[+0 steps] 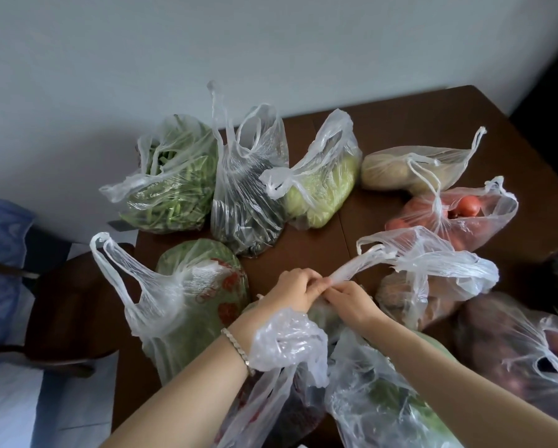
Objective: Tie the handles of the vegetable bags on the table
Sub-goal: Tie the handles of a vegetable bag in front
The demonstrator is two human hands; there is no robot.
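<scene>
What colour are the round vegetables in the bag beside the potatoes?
Red. The round vegetables show best in the head view.

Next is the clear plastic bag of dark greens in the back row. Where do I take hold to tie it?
On the clear plastic bag of dark greens, grip the two handle loops from above: the tall loop stands upright at its left, and the wider loop arches open beside it.

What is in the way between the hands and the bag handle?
Nothing visible. The left hand and right hand already pinch the twisted handle. Some crumpled plastic only drapes over the left wrist.
</scene>
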